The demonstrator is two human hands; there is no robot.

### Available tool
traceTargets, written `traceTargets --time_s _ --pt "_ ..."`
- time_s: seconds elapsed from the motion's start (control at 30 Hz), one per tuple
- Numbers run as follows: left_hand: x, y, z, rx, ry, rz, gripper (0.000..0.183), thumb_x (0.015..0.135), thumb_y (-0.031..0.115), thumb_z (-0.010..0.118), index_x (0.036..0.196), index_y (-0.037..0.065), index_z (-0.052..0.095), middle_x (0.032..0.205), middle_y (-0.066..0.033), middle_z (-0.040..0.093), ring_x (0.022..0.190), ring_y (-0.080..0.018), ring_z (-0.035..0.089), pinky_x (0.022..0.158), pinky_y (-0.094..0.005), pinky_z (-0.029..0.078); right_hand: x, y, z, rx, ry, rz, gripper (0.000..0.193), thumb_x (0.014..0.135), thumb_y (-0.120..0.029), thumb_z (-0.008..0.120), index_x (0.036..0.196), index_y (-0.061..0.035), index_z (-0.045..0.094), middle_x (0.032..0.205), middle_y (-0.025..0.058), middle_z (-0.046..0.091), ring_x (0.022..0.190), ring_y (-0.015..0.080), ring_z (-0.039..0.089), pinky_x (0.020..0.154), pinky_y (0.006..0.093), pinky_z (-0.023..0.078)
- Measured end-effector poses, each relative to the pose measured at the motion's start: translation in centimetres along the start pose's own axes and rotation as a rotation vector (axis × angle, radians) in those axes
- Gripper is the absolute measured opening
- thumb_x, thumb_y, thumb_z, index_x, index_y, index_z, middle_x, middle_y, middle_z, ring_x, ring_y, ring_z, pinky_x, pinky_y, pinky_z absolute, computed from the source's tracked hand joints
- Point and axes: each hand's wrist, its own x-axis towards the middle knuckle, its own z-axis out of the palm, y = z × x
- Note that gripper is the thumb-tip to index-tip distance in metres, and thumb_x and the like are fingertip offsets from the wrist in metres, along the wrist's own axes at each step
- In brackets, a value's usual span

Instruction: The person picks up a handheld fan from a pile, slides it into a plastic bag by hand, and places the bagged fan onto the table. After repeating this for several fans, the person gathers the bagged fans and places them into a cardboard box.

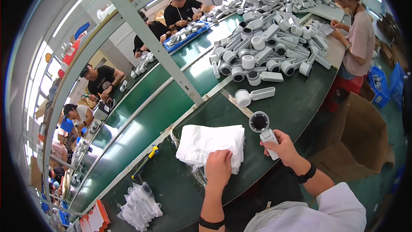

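Note:
My right hand (pixel 283 147) is closed around the flat handle of a grey-white device (pixel 259 122). Its round head points away from me and shows a dark, ringed face. The fingers of my left hand (pixel 219 166) are bent together at the near edge of a stack of thin white bags (pixel 210 139), seeming to pinch the top one. Just beyond the device in my hand, a similar device (pixel 243 98) lies alone on the green table (pixel 296 103). Farther back rises a large heap of the same devices (pixel 262 51).
Several clear-wrapped pieces (pixel 140 206) lie at the lower left, near a yellow-and-black tool (pixel 146 161). A metal post (pixel 150 38) stands beside the conveyor (pixel 141 107). An open cardboard box (pixel 352 137) is on the right. A co-worker (pixel 356 34) holds paper; others work across the belt.

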Motion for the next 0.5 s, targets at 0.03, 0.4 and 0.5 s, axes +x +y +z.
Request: traceTargets --time_s 0.03,0.4,0.5 --pt "0.0 -0.1 0.0 -0.043 0.021 -0.018 0.012 0.086 0.011 0.064 0.093 0.002 0.069 0.087 -0.0146 0.067 0.084 -0.0343 0.059 0.076 -0.0408 0.048 0.2 0.3 0.3 0.0 0.007 -0.01 0.027 0.082 -0.01 0.071 0.104 -0.0009 0.058 0.088 0.006 0.065 0.066 0.0119 0.061 0.061 0.0269 0.05" --pt "-0.7 -0.2 0.4 0.115 -0.048 -0.014 0.023 0.081 0.029 0.072 0.09 0.008 0.07 0.083 -0.0119 0.065 0.082 -0.0299 0.062 0.072 -0.0409 0.05 0.4 1.1 1.5 -0.062 0.101 -0.117 0.025 0.082 -0.008 0.071 0.1 -0.0024 0.056 0.08 0.0037 0.062 0.059 0.0113 0.058 0.055 0.0257 0.047" --pt "-0.8 -0.5 0.4 0.08 0.016 -0.076 0.022 0.085 0.027 0.068 0.091 0.006 0.07 0.082 -0.0145 0.066 0.079 -0.0325 0.063 0.07 -0.0405 0.05 -0.4 1.2 2.3 0.007 0.015 -0.101 0.023 0.083 -0.008 0.07 0.101 -0.0024 0.058 0.083 0.0037 0.062 0.067 0.0112 0.059 0.061 0.0267 0.048"
